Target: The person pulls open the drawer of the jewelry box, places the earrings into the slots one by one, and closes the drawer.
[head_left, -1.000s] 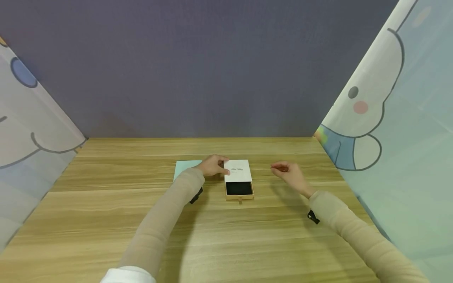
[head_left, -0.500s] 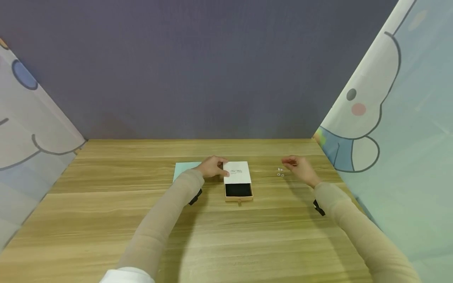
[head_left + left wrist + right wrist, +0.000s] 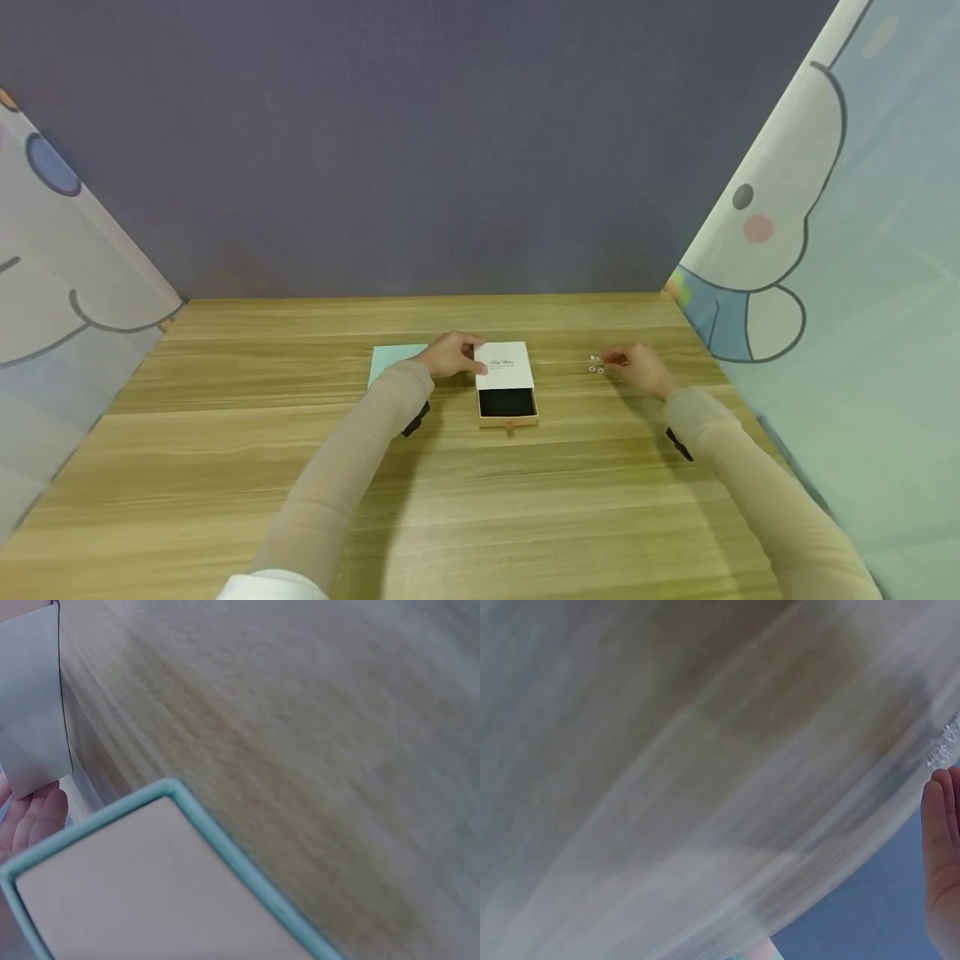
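A white jewellery box sleeve (image 3: 502, 364) with dark lettering lies on the wooden table. Its drawer (image 3: 508, 422), orange-rimmed with a black insert (image 3: 507, 403), stands partly pulled out toward the person. My left hand (image 3: 450, 353) holds the sleeve at its left edge, thumb on top. In the left wrist view the fingers (image 3: 41, 817) lie against the white sleeve. Several small shiny pieces of jewellery, maybe earrings (image 3: 596, 369), lie right of the box. At their right side is my right hand (image 3: 633, 367), fingertips close to them; in the right wrist view, straight fingers (image 3: 936, 832) lie near the glitter (image 3: 945, 742).
A mint-green box part (image 3: 392, 358) lies left of the sleeve, partly behind the left forearm; in the left wrist view it shows a mint rim (image 3: 247, 866) around a beige inside. A dark panel (image 3: 427, 167) stands at the table's back, with printed cloths at both sides.
My right hand moved right, off the small shiny pieces, which came into sight, then lowered beside them. The left hand stays on the box sleeve.
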`<state>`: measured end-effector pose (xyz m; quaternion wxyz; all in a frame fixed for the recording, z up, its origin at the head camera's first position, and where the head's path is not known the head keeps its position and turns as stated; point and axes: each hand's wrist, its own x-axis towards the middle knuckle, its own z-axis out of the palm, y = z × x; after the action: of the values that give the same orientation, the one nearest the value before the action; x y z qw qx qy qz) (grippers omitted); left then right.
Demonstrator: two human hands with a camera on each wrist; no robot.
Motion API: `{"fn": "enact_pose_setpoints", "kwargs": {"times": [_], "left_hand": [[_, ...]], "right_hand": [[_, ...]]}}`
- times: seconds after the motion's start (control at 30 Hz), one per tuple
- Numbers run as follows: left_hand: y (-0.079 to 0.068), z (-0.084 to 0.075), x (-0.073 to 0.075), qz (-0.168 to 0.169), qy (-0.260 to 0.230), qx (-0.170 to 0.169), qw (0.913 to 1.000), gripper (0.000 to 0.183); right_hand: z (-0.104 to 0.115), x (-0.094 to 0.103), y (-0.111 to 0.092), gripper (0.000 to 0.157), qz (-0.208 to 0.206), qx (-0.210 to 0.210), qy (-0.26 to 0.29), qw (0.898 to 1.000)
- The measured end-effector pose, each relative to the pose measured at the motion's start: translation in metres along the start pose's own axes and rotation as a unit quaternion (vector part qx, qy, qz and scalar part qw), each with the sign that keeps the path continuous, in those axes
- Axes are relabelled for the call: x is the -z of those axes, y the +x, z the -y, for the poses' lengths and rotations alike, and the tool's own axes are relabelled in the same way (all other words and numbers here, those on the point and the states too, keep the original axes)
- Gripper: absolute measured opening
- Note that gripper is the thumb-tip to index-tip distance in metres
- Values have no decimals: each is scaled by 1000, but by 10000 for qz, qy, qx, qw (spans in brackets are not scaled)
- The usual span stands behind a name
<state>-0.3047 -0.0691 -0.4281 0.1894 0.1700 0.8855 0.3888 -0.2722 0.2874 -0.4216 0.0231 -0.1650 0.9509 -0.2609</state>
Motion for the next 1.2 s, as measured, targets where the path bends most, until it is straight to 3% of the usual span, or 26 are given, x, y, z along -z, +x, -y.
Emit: {"fn": "enact_pose_setpoints", "kwargs": {"times": [0.23,0.5,0.97,1.2], "left_hand": [[-4,-4,0,8,-3,45,10000,67],[-2,0,-2,-4,9,-24,10000,67],[-2,-1,-2,4,-30,-35,10000,67],[-3,-2,-3,-4,-59,-34,10000,67]], "right_hand": [[-3,-9,2,23,257,-58,44,9996],[-9,-13,-1,23,103,-90,114,9998],[-16,-18,-4,20,-241,-492,918,9943],[-19,-21,-5,20,-355,-502,890,9941]]}}
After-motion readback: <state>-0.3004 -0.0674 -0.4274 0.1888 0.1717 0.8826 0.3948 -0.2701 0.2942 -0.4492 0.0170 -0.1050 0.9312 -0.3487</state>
